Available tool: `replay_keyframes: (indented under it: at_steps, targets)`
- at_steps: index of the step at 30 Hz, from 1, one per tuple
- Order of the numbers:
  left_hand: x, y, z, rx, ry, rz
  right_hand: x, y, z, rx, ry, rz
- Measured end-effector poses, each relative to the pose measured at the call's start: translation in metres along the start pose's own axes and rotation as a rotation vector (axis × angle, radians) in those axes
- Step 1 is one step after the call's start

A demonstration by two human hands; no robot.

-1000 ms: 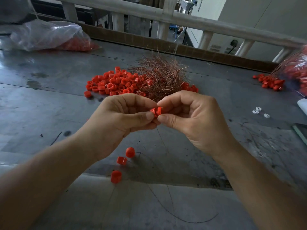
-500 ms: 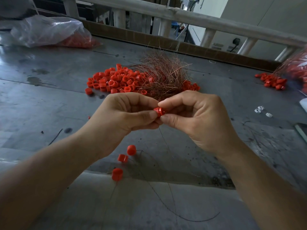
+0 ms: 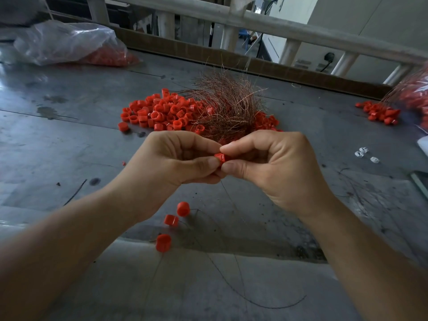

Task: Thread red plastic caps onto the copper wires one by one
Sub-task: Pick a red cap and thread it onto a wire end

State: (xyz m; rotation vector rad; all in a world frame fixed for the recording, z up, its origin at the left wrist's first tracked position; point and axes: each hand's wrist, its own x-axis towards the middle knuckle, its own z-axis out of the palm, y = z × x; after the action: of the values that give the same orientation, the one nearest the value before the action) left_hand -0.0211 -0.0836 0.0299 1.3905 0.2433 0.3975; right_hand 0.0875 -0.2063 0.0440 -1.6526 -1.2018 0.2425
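Both hands [image 3: 222,162] pinching one red cap [image 3: 219,157] between fingertips, above table [image 3: 69,140]

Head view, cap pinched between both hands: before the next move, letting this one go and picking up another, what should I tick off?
1. Cap held firmly: ok. The red cap is pinched between the left hand and right hand.
2. Wire through the cap: cannot tell. A thin wire runs down from the pinch, but the fingers hide the hole.
3. Loose caps in supply: ok. The cap pile lies beyond the hands.
4. Wires in supply: ok. The copper wire bundle sits on that pile.
5. Finished pieces out of the way: ok. Three caps lie on the table below the hands.
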Motion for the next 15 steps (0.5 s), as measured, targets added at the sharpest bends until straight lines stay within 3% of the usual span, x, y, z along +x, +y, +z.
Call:
replay_keyframes:
  at_steps: [15]
  targets:
    - [-0.0010,-0.0002,-0.0038,0.023,-0.063,-0.057,-0.0031,0.0009,0.0036,-0.186,0.011,-0.140]
